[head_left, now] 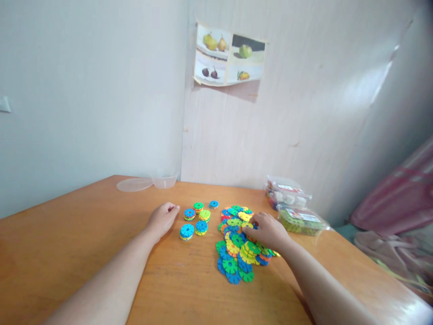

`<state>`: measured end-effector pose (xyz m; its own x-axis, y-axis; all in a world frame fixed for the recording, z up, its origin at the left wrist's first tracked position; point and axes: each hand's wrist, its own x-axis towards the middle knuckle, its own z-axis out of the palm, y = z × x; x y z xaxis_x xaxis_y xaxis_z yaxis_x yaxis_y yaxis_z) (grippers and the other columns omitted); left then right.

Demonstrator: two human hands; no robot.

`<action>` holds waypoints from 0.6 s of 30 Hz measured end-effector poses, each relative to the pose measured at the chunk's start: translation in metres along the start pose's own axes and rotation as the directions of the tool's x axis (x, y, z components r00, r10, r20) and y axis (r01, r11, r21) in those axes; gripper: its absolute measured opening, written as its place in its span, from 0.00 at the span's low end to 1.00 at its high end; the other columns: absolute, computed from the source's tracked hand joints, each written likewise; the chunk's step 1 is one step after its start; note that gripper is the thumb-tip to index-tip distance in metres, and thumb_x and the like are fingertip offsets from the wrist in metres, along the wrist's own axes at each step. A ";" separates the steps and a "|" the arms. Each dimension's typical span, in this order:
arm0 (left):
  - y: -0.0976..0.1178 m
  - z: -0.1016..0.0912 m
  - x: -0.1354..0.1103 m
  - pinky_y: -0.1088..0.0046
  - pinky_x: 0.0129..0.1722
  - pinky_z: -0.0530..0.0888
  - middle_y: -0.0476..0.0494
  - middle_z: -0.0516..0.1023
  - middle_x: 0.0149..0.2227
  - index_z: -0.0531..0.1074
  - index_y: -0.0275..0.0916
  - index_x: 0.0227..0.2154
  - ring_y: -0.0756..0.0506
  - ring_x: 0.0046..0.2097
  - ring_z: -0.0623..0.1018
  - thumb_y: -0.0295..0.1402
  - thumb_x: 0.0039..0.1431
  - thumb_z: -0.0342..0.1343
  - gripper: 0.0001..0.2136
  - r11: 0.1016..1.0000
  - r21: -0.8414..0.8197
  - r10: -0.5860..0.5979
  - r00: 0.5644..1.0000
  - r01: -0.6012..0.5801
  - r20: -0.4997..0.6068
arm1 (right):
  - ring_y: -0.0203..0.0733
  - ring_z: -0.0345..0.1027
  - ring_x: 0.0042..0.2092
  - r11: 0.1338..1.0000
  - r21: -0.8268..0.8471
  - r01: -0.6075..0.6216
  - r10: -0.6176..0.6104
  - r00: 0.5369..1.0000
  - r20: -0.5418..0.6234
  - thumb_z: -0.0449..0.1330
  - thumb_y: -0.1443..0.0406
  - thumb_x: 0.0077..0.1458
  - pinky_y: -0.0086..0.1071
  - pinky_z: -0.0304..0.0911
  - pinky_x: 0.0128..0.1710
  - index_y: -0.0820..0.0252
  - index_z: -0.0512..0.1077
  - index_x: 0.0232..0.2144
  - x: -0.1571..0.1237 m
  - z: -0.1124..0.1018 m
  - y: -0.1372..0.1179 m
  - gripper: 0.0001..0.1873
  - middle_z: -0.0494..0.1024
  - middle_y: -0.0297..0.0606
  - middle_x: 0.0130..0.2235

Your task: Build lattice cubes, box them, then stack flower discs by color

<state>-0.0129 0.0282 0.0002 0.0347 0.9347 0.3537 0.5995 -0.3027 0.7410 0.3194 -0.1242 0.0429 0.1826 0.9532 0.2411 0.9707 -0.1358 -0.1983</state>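
My left hand (pixel 163 220) rests on the table with its fingers curled closed, and nothing shows in it. Just right of it stand several small stacks of notched plastic discs, among them a blue-topped stack (pixel 187 231), a green-topped stack (pixel 198 207) and a yellow-green-topped stack (pixel 204 215). My right hand (pixel 267 229) is over the right side of a loose pile of notched discs (pixel 237 241) in blue, green, yellow, orange and red. Its thumb and forefinger are apart, with discs showing between them. The other fingertips are partly hidden.
A clear plastic tub (pixel 164 181) and a round translucent lid (pixel 134 184) lie at the table's back left. Clear packs, one with green contents (pixel 301 220) and one with white and dark contents (pixel 287 193), stand right of the pile. A fruit picture sheet (pixel 230 55) hangs on the wall.
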 end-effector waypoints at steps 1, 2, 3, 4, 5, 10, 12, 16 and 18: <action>-0.001 0.001 0.000 0.71 0.32 0.65 0.46 0.78 0.30 0.72 0.40 0.28 0.44 0.35 0.75 0.47 0.57 0.49 0.16 1.000 0.006 0.010 1.000 -0.010 0.001 | 0.46 0.69 0.40 1.000 0.002 0.001 -0.001 1.000 0.005 0.61 0.47 0.52 0.32 0.54 0.35 0.56 0.78 0.34 0.000 -0.001 -0.001 0.20 0.77 0.41 0.38; -0.001 0.002 0.001 0.71 0.32 0.65 0.46 0.78 0.30 0.72 0.40 0.28 0.44 0.34 0.75 0.47 0.57 0.49 0.15 1.000 0.012 0.018 1.000 -0.018 0.002 | 0.46 0.70 0.40 1.000 0.007 0.006 -0.006 1.000 0.010 0.61 0.48 0.52 0.32 0.54 0.35 0.56 0.78 0.36 0.000 -0.002 -0.003 0.20 0.77 0.41 0.38; -0.001 0.002 0.001 0.71 0.32 0.65 0.45 0.78 0.30 0.72 0.40 0.27 0.44 0.34 0.75 0.46 0.57 0.49 0.15 1.000 0.017 0.023 1.000 -0.023 0.003 | 0.45 0.70 0.40 1.000 0.017 0.016 -0.017 1.000 0.013 0.61 0.49 0.51 0.32 0.54 0.35 0.56 0.78 0.38 0.000 -0.004 -0.006 0.19 0.77 0.41 0.39; -0.001 0.003 0.001 0.71 0.32 0.65 0.45 0.78 0.30 0.72 0.40 0.28 0.44 0.34 0.75 0.46 0.57 0.49 0.15 0.999 0.020 0.024 1.000 -0.025 0.004 | 0.45 0.70 0.40 0.999 0.029 0.036 -0.036 0.999 0.017 0.61 0.50 0.51 0.32 0.54 0.35 0.56 0.78 0.39 0.001 -0.006 -0.010 0.19 0.77 0.40 0.39; -0.001 0.003 0.001 0.70 0.32 0.65 0.45 0.78 0.30 0.72 0.40 0.28 0.44 0.34 0.76 0.46 0.57 0.49 0.15 0.999 0.024 0.023 1.000 -0.023 0.004 | 0.45 0.70 0.41 0.997 0.043 0.065 -0.066 0.998 0.022 0.61 0.51 0.51 0.32 0.54 0.35 0.56 0.78 0.40 0.001 -0.007 -0.015 0.19 0.78 0.40 0.40; -0.002 0.005 0.001 0.71 0.32 0.65 0.46 0.79 0.31 0.72 0.41 0.28 0.44 0.34 0.76 0.46 0.58 0.50 0.15 0.999 0.028 0.022 1.000 -0.023 0.020 | 0.44 0.70 0.41 0.975 0.042 0.218 -0.221 0.972 0.075 0.61 0.56 0.51 0.31 0.54 0.35 0.56 0.77 0.39 0.006 -0.008 -0.048 0.15 0.79 0.39 0.40; -0.003 0.005 0.002 0.71 0.31 0.65 0.46 0.79 0.30 0.72 0.41 0.28 0.45 0.34 0.76 0.46 0.58 0.50 0.15 0.999 0.026 0.024 0.999 -0.025 0.028 | 0.43 0.70 0.39 0.970 0.001 0.241 -0.240 0.966 0.099 0.61 0.56 0.50 0.31 0.52 0.32 0.56 0.77 0.36 0.008 -0.005 -0.060 0.13 0.79 0.39 0.38; -0.004 0.007 0.002 0.71 0.31 0.64 0.47 0.78 0.29 0.72 0.40 0.27 0.45 0.33 0.76 0.45 0.58 0.50 0.14 0.999 0.036 0.020 1.000 -0.021 0.022 | 0.43 0.69 0.35 0.962 -0.075 0.264 -0.247 0.951 0.186 0.60 0.55 0.50 0.31 0.49 0.28 0.56 0.77 0.32 0.009 -0.004 -0.078 0.12 0.79 0.39 0.34; -0.003 0.007 0.002 0.71 0.31 0.63 0.46 0.78 0.29 0.72 0.40 0.27 0.45 0.34 0.76 0.44 0.57 0.50 0.13 0.999 0.041 0.015 1.000 -0.016 0.017 | 0.43 0.69 0.34 0.957 -0.089 0.276 -0.249 0.940 0.236 0.60 0.56 0.50 0.32 0.50 0.28 0.56 0.77 0.32 0.009 -0.005 -0.083 0.12 0.79 0.39 0.34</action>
<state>-0.0094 0.0319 -0.0055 0.0576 0.9331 0.3549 0.6309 -0.3095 0.7114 0.2409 -0.1056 0.0662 -0.1067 0.9929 0.0521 0.9933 0.1088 -0.0384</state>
